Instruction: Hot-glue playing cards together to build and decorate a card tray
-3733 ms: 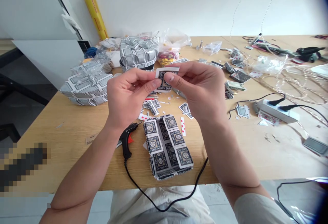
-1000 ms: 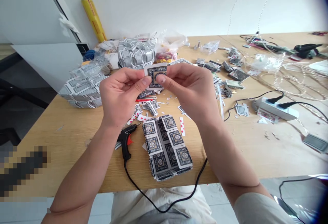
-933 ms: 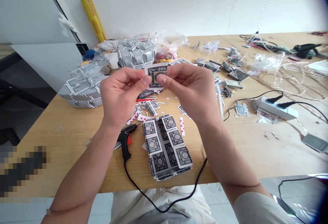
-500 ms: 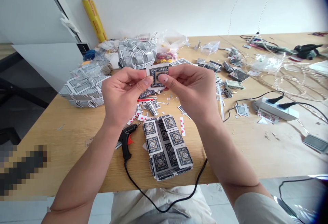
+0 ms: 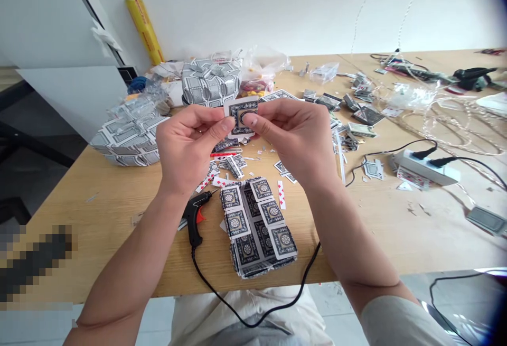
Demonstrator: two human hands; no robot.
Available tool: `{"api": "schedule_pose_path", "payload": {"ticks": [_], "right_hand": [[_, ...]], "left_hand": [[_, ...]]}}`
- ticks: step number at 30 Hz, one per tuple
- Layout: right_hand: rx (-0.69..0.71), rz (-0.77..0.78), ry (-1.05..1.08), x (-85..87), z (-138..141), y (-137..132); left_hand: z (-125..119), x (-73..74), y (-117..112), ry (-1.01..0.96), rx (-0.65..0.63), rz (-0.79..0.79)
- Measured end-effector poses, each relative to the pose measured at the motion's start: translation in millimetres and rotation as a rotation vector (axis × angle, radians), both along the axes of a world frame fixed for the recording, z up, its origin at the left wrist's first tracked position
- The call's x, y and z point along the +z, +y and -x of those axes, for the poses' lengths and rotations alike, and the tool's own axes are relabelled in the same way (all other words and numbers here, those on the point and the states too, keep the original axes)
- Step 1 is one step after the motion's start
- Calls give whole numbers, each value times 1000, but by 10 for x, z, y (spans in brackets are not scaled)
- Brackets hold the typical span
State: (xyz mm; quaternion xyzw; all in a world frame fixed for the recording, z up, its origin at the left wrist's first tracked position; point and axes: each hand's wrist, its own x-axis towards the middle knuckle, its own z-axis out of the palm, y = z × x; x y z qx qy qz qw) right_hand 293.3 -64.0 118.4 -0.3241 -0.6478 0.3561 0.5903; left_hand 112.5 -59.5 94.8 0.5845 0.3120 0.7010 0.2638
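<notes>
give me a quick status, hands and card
Left hand and right hand both pinching one small folded card, raised above the table. Glue gun and glued card panel lie below, untouched. Nothing blocking.

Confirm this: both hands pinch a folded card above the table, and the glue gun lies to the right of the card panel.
One thing is off. In the head view the glue gun lies to the left of the card panel, not the right. The left hand and right hand do pinch the folded card above the table.
</notes>
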Motion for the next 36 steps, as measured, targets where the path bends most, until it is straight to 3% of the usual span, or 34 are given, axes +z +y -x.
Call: {"api": "schedule_pose_path", "payload": {"ticks": [4, 13, 23, 30, 36], "right_hand": [[4, -6, -85, 3, -13, -8], [-156, -120, -188, -100, 65, -8], [-132, -151, -356, -39, 37, -53], [-142, -164, -341, -43, 61, -61], [-169, -161, -157, -25, 46, -45]], "left_hand": [[16, -12, 9, 14, -1, -1], [15, -12, 19, -5, 6, 5], [24, 6, 19, -32, 11, -13], [48, 10, 30, -26, -20, 4], [44, 7, 10, 57, -77, 55]]}}
